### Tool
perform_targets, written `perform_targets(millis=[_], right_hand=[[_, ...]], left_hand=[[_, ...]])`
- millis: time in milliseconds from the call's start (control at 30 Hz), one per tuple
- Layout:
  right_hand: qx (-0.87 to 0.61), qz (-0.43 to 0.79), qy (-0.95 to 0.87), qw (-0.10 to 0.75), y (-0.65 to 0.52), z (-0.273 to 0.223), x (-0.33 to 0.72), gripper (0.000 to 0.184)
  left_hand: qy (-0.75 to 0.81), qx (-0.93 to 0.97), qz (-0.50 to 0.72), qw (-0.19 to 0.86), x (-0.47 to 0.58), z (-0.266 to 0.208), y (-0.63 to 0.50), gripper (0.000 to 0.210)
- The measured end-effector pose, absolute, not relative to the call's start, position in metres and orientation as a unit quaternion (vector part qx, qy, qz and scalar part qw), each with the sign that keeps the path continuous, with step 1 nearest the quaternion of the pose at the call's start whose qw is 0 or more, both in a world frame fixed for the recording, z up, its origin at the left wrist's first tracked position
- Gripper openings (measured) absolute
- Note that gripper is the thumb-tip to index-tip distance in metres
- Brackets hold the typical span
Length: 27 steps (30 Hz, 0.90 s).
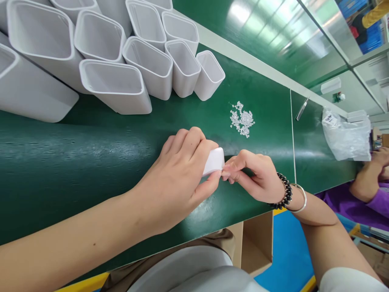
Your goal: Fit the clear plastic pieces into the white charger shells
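My left hand (182, 178) is closed around a small white plastic piece (215, 160), whose rounded end sticks out between thumb and fingers. Most of that piece is hidden under the palm. At its right end, my right hand (253, 174) pinches with thumb and fingertips against the edge; whatever lies between those fingertips is too small to make out. Beyond the hands, a little heap of tiny clear-white bits (242, 119) lies on the green table (188, 117).
Several white open-topped containers (147, 67) stand at the back left. Farther right lie a cutter-like tool (302, 108) and a clear plastic bag (346, 136). A co-worker's purple sleeve (349, 202) shows at the right. An open cardboard box (258, 243) sits below the table edge.
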State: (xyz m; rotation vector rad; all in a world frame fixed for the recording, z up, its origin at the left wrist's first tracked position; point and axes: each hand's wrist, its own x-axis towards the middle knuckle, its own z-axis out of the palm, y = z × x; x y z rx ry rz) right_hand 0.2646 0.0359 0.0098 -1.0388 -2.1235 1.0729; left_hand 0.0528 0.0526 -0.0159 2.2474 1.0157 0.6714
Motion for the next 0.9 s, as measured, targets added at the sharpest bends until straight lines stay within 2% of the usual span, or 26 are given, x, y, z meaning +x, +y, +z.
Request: perform_targets(millis=[267, 667, 900], right_hand=[[-0.383, 0.401, -0.793, 0.251, 0.039, 0.011, 0.266, 0.013], [-0.38, 0.419, -0.785, 0.25, 0.039, 0.011, 0.266, 0.016], [-0.381, 0.415, -0.788, 0.25, 0.039, 0.009, 0.267, 0.015]], left_hand=[[0.399, 0.827, 0.241, 0.314, 0.054, -0.013, 0.052, 0.02], [0.448, 0.771, 0.201, 0.406, 0.056, -0.001, 0.05, 0.016], [0.466, 0.757, 0.198, 0.414, 0.059, -0.002, 0.05, 0.013]])
